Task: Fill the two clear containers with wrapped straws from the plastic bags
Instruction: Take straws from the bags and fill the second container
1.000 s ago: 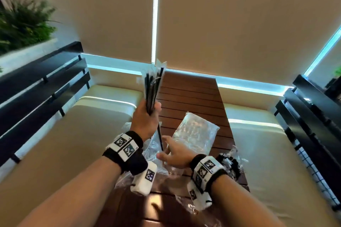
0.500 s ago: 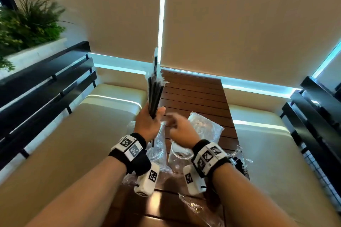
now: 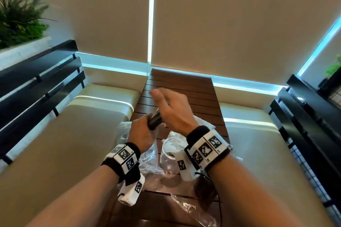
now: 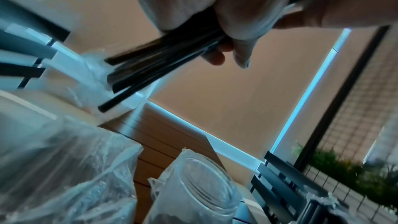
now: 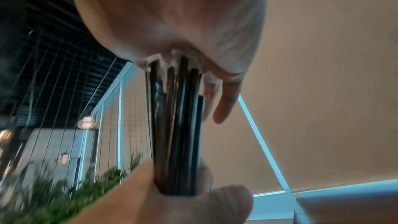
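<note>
My left hand grips a bundle of black wrapped straws low on its length, fingers curled round it. The bundle leans up and to the right. My right hand lies over its upper end, with the straw ends against the palm and the fingers loosely extended. Below the hands a clear container stands with its mouth up and open, with plastic film round it. A crumpled plastic bag lies to its left. I see only one container.
All of this sits on a narrow slatted wooden table between two cream bench cushions. More clear bags lie near the front. Black slatted backrests flank both sides, and a plant stands at far left.
My right hand rose from the bag on the table up onto the top of the bundle. The straws, held upright before, now lean to the right and sit lower.
</note>
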`<state>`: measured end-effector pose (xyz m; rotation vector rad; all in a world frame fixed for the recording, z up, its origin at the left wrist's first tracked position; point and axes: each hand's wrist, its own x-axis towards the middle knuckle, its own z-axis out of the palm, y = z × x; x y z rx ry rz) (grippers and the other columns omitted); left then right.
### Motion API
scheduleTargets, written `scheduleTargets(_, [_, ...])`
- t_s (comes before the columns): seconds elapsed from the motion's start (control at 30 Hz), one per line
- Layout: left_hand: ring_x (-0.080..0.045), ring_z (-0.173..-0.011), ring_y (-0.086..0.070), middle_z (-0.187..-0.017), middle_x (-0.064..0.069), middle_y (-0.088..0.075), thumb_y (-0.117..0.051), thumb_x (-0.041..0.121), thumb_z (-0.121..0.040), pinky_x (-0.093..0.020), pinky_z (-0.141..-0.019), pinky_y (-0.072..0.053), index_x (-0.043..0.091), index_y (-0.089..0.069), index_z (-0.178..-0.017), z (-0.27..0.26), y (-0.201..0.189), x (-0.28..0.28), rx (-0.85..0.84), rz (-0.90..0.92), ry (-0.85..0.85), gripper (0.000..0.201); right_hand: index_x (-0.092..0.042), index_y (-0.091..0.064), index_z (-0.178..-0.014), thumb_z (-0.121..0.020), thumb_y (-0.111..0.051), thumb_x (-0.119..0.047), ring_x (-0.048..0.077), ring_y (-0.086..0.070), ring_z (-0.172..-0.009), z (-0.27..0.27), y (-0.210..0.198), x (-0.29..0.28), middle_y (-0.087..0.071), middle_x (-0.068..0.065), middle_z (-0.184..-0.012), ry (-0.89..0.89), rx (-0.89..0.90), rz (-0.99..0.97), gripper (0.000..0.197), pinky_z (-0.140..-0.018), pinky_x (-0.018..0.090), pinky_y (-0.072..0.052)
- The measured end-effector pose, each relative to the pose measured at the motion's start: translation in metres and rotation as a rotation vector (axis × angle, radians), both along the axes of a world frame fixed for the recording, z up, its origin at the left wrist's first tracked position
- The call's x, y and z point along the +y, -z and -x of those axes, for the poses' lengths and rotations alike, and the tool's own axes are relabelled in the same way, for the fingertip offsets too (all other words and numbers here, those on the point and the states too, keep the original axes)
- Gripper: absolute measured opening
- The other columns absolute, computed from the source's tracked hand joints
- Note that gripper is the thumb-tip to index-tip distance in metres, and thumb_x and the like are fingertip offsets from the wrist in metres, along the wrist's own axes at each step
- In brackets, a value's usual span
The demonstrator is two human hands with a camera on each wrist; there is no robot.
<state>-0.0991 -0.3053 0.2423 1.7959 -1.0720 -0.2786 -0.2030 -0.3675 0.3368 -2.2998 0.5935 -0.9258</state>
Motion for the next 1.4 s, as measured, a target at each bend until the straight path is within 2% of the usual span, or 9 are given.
scheduleTargets(0.17, [-0.008, -0.059, -0.055, -0.074, 0.002, -0.064, -0.062, 0.010, -0.088, -0.022, -0.058, -0.043, 0.008, -0.064, -0.087, 0.000, -0.012, -0.005, -0.127, -0.008, 0.021, 0.003, -0.025, -0.060, -0.112, -0.082, -0.051, -0.074, 0.012, -0.065, -0.071, -0.001, 0.009, 0.007, -0.067, -0.008, -0.077, 0.176, 0.134, 0.204, 0.058, -0.065, 0.033, -0.055])
scheduleTargets(0.27, [-0.022, -0.059, -0.058, -0.062, 0.001, -0.060, -0.062, 0.006, -0.087, -0.021, -0.055, -0.045, 0.004, -0.061, -0.076, 0.006, -0.013, -0.006, -0.142, 0.033, 0.016, 0.011, -0.021, -0.062, -0.091, -0.083, -0.063, -0.057, 0.014, -0.061, -0.061, -0.004, 0.012, 0.003, -0.062, -0.009, -0.065, 0.243, 0.109, 0.221, 0.037, -0.056, 0.028, -0.050])
scheduleTargets(0.37, [-0.013, -0.058, -0.050, -0.061, 0.008, -0.052, -0.063, -0.001, -0.084, -0.012, -0.052, -0.041, 0.010, -0.060, -0.076, 0.014, -0.013, -0.009, -0.056, 0.093, 0.009, 0.013, -0.020, -0.051, -0.066, -0.081, -0.066, -0.029, 0.007, -0.045, -0.047, -0.004, 0.013, -0.001, -0.051, -0.010, -0.053, 0.207, 0.038, 0.178, 0.023, -0.049, 0.022, -0.037])
scheduleTargets(0.6, [-0.011, -0.104, -0.050, -0.117, 0.006, -0.051, -0.087, 0.041, -0.062, -0.031, -0.091, -0.043, 0.021, -0.046, -0.125, 0.008, 0.019, -0.019, -0.197, -0.092, 0.060, 0.078, -0.016, -0.048, -0.055, -0.075, -0.068, -0.020, 0.003, -0.041, -0.045, 0.047, 0.006, -0.054, -0.045, -0.009, -0.047, 0.493, -0.047, 0.130, 0.028, -0.053, 0.010, -0.033])
scheduleTargets(0.73, [-0.020, -0.104, -0.058, -0.117, 0.003, -0.049, -0.069, 0.027, -0.086, -0.034, -0.090, -0.050, 0.022, -0.059, -0.115, 0.005, 0.055, -0.005, -0.325, -0.385, 0.227, 0.032, -0.014, -0.049, -0.053, -0.074, -0.068, -0.017, 0.014, -0.056, -0.054, 0.063, 0.023, -0.075, -0.063, 0.000, -0.059, 0.556, 0.008, 0.037, 0.028, -0.056, 0.026, -0.042])
scheduleTargets(0.87, [-0.017, -0.112, -0.058, -0.138, 0.008, -0.041, -0.051, 0.008, -0.092, -0.034, -0.092, -0.054, 0.033, -0.050, -0.136, 0.014, 0.086, -0.003, -0.545, -0.581, 0.559, 0.050, -0.013, -0.046, -0.055, -0.076, -0.064, -0.021, 0.014, -0.049, -0.055, 0.057, 0.061, -0.078, -0.053, -0.001, -0.053, 0.571, 0.145, -0.010, 0.029, -0.052, 0.020, -0.034])
scheduleTargets(1.1, [-0.024, -0.093, -0.063, -0.105, 0.000, -0.055, -0.046, 0.020, -0.100, -0.036, -0.078, -0.051, 0.015, -0.068, -0.103, 0.014, 0.093, -0.011, -0.694, -0.632, 0.547, 0.023, -0.019, -0.040, -0.052, -0.077, -0.064, -0.021, 0.010, -0.043, -0.049, 0.042, 0.119, -0.079, -0.046, -0.006, -0.049, 0.502, 0.330, -0.072, 0.034, -0.049, 0.021, -0.031])
scheduleTargets(1.23, [-0.027, -0.096, -0.062, -0.107, -0.004, -0.055, -0.051, 0.011, -0.095, -0.040, -0.083, -0.052, 0.013, -0.068, -0.107, 0.019, 0.092, -0.011, -0.721, -0.673, 0.576, 0.021, -0.020, -0.041, -0.061, -0.084, -0.062, -0.023, 0.021, -0.056, -0.061, 0.037, 0.152, -0.064, -0.056, 0.000, -0.061, 0.312, 0.583, -0.040, 0.031, -0.057, 0.029, -0.042])
scheduleTargets(1.4, [-0.028, -0.100, -0.062, -0.109, -0.007, -0.056, -0.048, 0.013, -0.098, -0.042, -0.088, -0.051, 0.007, -0.067, -0.111, 0.021, 0.093, -0.010, -0.672, -0.681, 0.577, 0.023, -0.017, -0.054, -0.108, -0.093, -0.040, -0.043, 0.029, -0.061, -0.096, 0.035, 0.166, -0.050, -0.056, 0.007, -0.109, 0.339, 0.771, 0.095, 0.034, -0.074, 0.038, -0.051])
